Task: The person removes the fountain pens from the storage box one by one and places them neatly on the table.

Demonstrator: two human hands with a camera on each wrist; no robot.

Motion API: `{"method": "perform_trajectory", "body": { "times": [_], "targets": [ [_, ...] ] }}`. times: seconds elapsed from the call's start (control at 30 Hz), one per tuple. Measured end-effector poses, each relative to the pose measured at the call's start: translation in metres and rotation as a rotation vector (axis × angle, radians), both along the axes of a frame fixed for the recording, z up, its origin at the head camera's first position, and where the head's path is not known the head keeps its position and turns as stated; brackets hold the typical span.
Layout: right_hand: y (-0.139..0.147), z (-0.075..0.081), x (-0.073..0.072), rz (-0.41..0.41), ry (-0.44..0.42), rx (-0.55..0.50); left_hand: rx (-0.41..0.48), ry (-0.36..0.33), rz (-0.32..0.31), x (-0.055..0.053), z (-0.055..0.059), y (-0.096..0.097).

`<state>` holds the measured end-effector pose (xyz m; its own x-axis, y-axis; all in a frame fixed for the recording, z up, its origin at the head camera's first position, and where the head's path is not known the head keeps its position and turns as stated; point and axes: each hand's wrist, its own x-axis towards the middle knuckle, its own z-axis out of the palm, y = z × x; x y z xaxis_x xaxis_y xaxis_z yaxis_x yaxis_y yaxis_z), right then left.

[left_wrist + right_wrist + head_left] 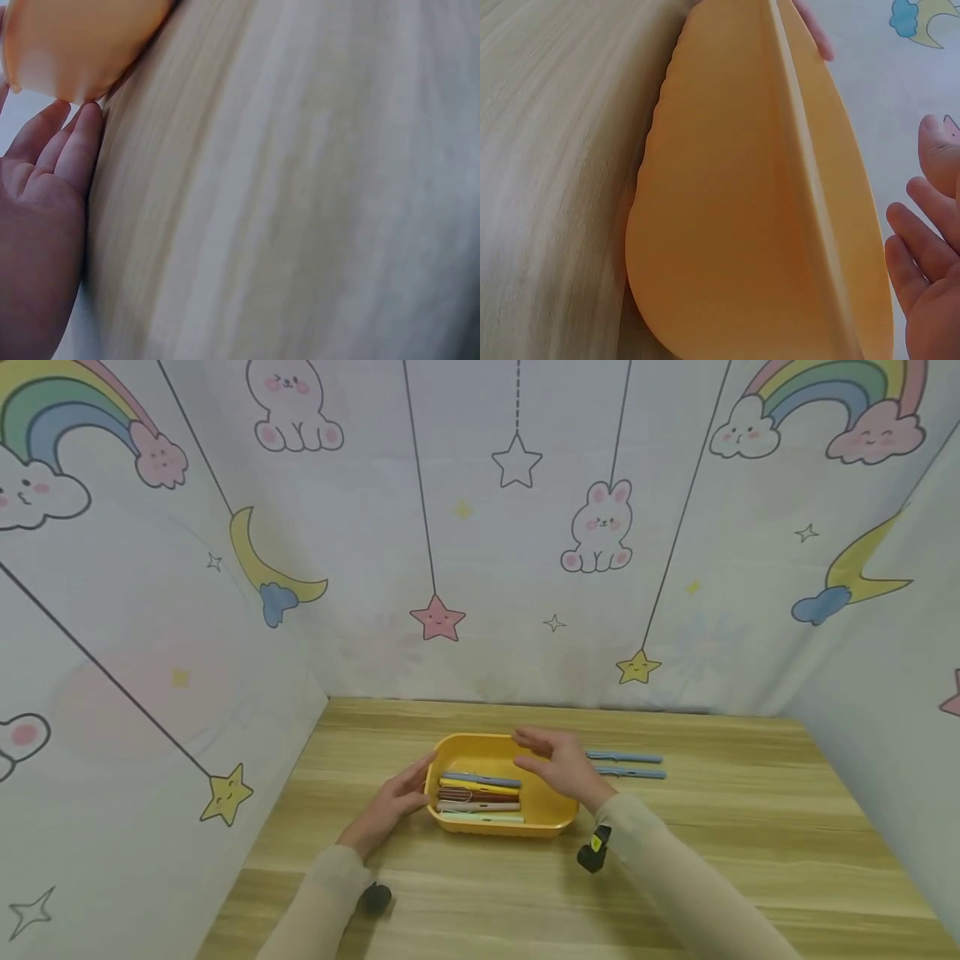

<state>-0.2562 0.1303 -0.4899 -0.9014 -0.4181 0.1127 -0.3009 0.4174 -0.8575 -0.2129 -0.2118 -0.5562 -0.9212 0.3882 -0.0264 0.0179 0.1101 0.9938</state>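
Note:
A yellow plastic basket (502,831) stands on the table with several pens lying side by side at its left. From back to front they are a blue-grey pen (491,780), a yellow pen (495,788), dark brown (487,797), pinkish grey and pale green (483,817). My left hand (386,814) touches the basket's left end with fairly straight fingers; the left wrist view shows fingertips against its wall (82,45). Over the basket's right end, my right hand (562,768) hovers with extended, spread fingers and holds nothing. It hides the basket's back right corner.
Two blue pens (633,772) lie on the wooden table (750,827), right of the basket and partly behind my right hand. Printed fabric walls (487,660) enclose the table at the back and both sides. Dark wrist devices (595,850) sit below both cuffs.

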Motion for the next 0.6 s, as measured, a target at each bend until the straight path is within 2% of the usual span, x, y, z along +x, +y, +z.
{"method": "perform_trajectory", "body": {
  "times": [0.2,0.6],
  "targets": [
    [-0.007,-0.001,-0.002,0.019,-0.023,0.027,0.003,0.007,-0.001,-0.003,0.0,0.001],
    [-0.016,-0.005,-0.003,0.045,-0.073,0.075,-0.008,-0.004,0.006,0.0,-0.002,0.0]
  ]
}}
